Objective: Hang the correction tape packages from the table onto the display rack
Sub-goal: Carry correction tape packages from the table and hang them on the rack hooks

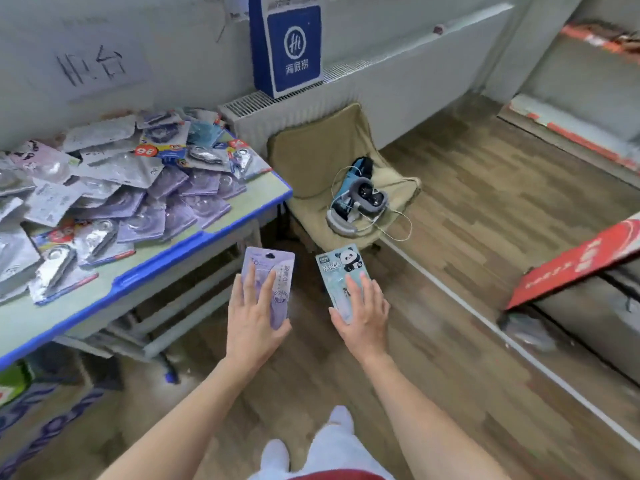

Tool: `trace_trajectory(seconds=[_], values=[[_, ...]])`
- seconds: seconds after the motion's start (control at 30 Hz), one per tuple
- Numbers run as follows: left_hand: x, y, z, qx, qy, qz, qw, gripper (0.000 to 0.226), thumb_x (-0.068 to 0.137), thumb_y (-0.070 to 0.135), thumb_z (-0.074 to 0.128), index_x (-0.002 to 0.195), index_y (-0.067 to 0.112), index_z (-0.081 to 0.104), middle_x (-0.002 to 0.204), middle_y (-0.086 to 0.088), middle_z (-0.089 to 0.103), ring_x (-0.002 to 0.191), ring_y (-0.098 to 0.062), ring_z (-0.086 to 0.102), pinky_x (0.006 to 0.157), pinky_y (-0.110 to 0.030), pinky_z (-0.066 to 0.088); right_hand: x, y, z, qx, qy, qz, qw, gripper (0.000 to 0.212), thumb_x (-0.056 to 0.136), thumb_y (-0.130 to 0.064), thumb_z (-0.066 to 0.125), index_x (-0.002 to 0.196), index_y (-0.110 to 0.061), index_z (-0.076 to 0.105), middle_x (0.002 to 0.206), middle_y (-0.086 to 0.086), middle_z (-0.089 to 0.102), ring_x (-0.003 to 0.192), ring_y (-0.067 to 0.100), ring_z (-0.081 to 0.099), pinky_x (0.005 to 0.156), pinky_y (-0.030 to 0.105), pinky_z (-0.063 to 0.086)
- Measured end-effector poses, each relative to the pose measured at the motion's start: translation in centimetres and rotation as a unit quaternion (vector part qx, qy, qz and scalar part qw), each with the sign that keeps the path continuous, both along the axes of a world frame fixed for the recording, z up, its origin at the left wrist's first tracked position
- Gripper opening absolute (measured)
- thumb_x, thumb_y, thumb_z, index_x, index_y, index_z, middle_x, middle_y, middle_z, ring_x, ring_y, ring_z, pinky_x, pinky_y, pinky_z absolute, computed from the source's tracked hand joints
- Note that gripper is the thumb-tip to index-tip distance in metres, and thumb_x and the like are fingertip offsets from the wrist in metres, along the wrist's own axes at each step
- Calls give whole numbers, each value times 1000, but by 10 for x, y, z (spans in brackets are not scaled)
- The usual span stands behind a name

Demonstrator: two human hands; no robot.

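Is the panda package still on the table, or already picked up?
Picked up. The right hand holds the panda package in the air over the wood floor, apart from the table.

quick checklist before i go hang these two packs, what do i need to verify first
1. Left hand holds the purple package, fingers spread over its front: ok.
2. Right hand holds the panda package: ok.
3. Hang holes free of fingers: ok on the purple package, whose hole shows at the top; cannot tell on the panda package.
4. Free hook on the display rack: cannot tell, only its red-edged shelves show at the right.
5. Way to the rack: the chair stands ahead beside the table, not on the rack's side: probably ok.
6. Table emptied: not ok, a pile of packages lies on it.
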State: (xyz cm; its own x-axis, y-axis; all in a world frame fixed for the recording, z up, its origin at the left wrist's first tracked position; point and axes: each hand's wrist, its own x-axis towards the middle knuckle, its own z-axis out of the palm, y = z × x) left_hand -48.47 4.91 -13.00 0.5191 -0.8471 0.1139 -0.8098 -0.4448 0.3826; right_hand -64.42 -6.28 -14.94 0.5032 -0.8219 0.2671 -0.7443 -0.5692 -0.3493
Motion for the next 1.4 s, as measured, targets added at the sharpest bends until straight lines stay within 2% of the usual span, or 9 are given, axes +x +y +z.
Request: trace_trajectory(seconds=[0.07,0.13,0.23,0.3,0.43,0.53,0.7,1.1,1.4], values=[[-32,-5,-1,6,7,-36,999,90,71,34,75,147,16,30,158,-15,7,143,-42,10,116,-45,12,-38,6,3,-2,-2,-54,999,70,52,-25,92,114,-5,67,119,24,62,104,47,61,74,53,52],[-67,-14,3,12,10,-83,996,91,67,31,80,144,11,37,155,-21,14,139,-47,19,113,-50,20,-78,9,5,-5,-11,-104,995,69,54,-24,91,116,-5,67,122,24,60,106,47,60,75,53,51],[-124,-32,7,3,-12,-161,987,91,46,22,91,128,-2,56,137,-36,40,116,-59,46,91,-64,40,-143,12,10,-5,-24,-173,985,67,57,-24,89,117,-6,66,126,23,58,108,46,58,78,54,50],[-168,-46,10,-1,-13,-194,981,92,42,19,92,123,-4,58,131,-39,44,108,-61,49,85,-65,43,-193,11,13,-8,-28,-214,976,67,56,-24,89,116,-5,66,125,24,59,107,46,59,77,54,50],[-266,-77,10,-27,23,-242,970,92,46,15,90,128,-3,54,138,-37,37,116,-59,42,95,-63,38,-303,3,20,-11,-33,-279,960,68,54,-23,90,115,-5,67,124,25,59,104,46,60,78,54,50],[-340,-101,9,-45,33,-274,960,95,46,17,90,131,-1,51,140,-36,36,124,-44,32,97,-62,37,-381,-9,22,-18,-30,-309,950,69,52,-24,90,115,-6,68,123,24,60,101,45,61,77,53,50],[-441,-143,12,-58,53,-306,949,93,53,18,87,136,2,47,146,-31,29,128,-47,30,104,-58,32,-481,-33,19,-15,-53,-366,929,68,61,-25,86,122,-8,63,131,23,54,108,45,56,81,52,46],[-599,-283,24,-71,63,-358,929,91,65,19,80,144,10,36,155,-20,16,138,-47,17,113,-49,18,-635,-136,27,-50,-74,-432,897,65,67,-27,82,125,-8,60,134,22,50,114,43,52,89,50,42],[-700,-412,59,-105,62,-378,918,89,71,21,76,147,13,30,157,-17,12,141,-43,10,114,-49,17,-736,-253,61,-82,-84,-464,878,66,69,-29,81,127,-9,58,137,21,48,119,42,50,89,51,41]])
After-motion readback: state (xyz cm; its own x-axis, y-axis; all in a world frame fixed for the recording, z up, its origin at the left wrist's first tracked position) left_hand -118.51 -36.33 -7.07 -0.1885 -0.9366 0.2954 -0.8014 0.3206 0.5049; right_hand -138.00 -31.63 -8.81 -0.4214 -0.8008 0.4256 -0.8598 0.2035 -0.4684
